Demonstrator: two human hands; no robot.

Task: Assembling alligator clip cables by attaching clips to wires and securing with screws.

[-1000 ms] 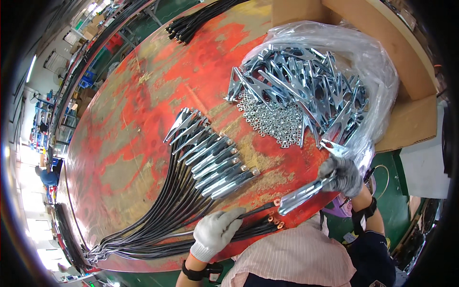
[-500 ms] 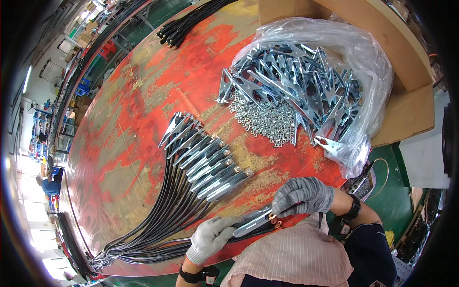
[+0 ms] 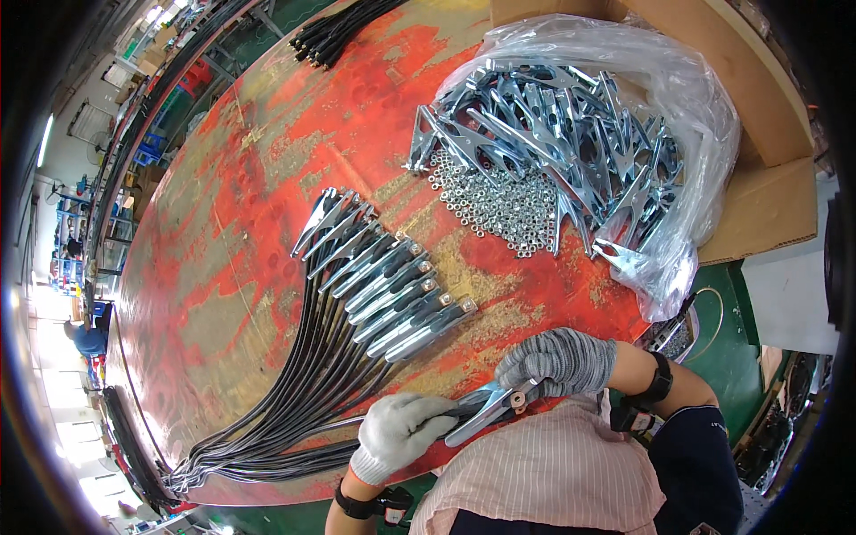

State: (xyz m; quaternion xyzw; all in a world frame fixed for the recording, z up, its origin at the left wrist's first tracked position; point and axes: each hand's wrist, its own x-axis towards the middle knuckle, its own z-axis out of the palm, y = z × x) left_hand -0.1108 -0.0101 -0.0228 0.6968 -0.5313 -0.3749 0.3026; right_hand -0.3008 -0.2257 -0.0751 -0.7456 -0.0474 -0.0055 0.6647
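Note:
At the near edge of the table, my gloved left hand (image 3: 403, 433) is closed round a black cable where it meets a silver metal clamp (image 3: 486, 417). My right hand (image 3: 560, 360), in a grey striped glove, is closed on the clamp's other end, near a copper-coloured lug. What its fingertips pinch there is partly hidden. Beyond my hands lies a row of finished-looking clamps (image 3: 392, 308) with black cables (image 3: 285, 410) running from them to the lower left, where their ends are bunched.
A clear plastic bag (image 3: 709, 134) spilling loose clamps (image 3: 535, 134) lies in a cardboard box (image 3: 767, 209) at the far right. Small metal nuts (image 3: 499, 209) are heaped before it. Black cables (image 3: 334, 36) lie at the far edge of the red, worn table (image 3: 223, 267).
The clamp has tilted more steeply between my hands. My right hand has shifted slightly left along it, and my left fingers have closed nearer the cable. The view has shifted a little.

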